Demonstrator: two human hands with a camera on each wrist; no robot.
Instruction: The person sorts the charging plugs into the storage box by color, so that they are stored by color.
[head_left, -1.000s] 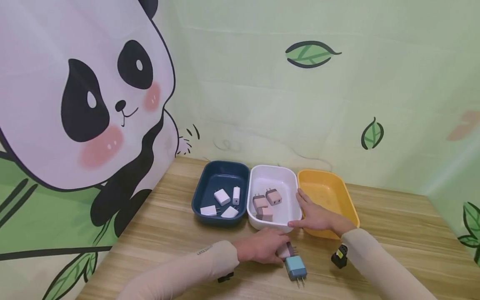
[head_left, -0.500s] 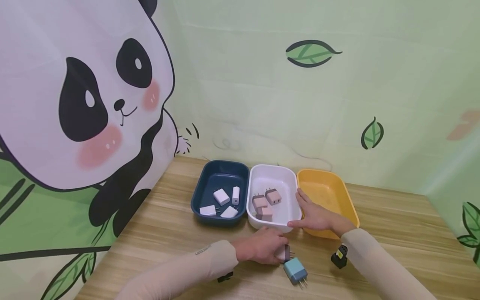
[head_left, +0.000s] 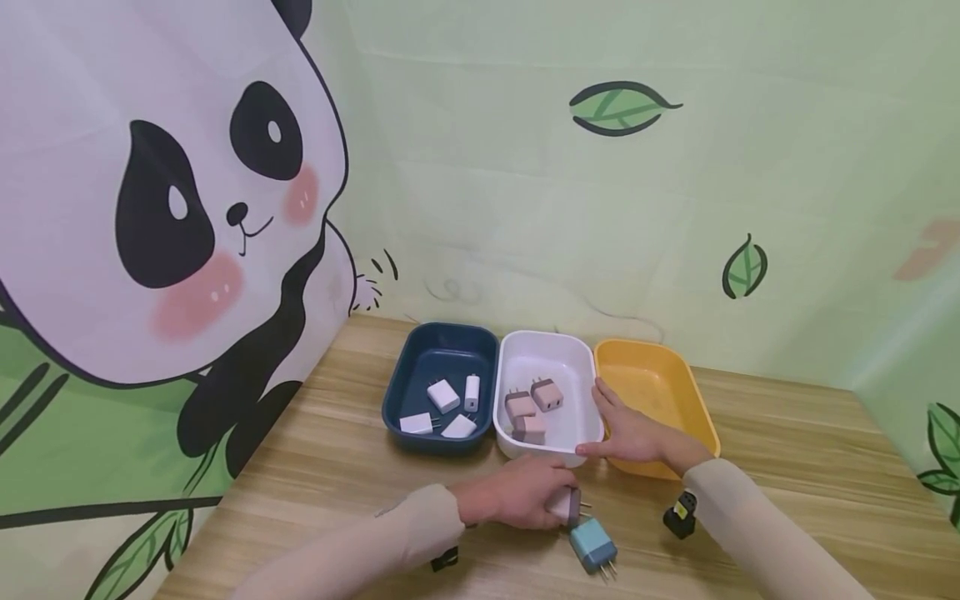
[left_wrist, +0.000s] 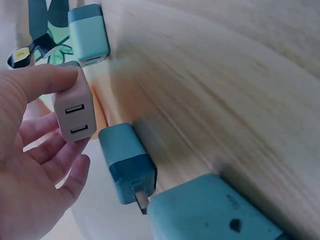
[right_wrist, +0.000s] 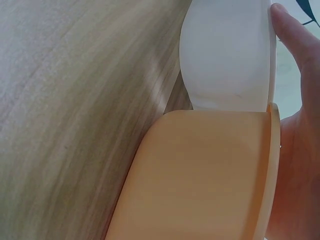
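Note:
My left hand (head_left: 519, 495) pinches a pink charger plug (left_wrist: 75, 112) with a grey end, low in front of the trays. Two USB slots show on its face in the left wrist view. Right by it in the head view lies a teal charger plug (head_left: 592, 542), prongs toward me. More teal plugs (left_wrist: 125, 155) show around the left hand in its wrist view. My right hand (head_left: 637, 435) rests spread over the adjoining rims of the white tray (head_left: 585, 358) and the yellow tray (head_left: 693, 392), its thumb on the white tray's near rim.
A dark blue tray (head_left: 442, 337) on the left holds several white plugs (head_left: 444, 396). Several pink plugs (head_left: 547, 393) lie in the white tray. The three trays stand side by side on the wooden table (head_left: 787, 467), near a cloth backdrop (head_left: 487, 208) with a panda print.
The pink plug has turned slightly in my left hand, its prongs now pointing right. The teal plug beside it has shifted and rotated a little. My right hand has stayed put.

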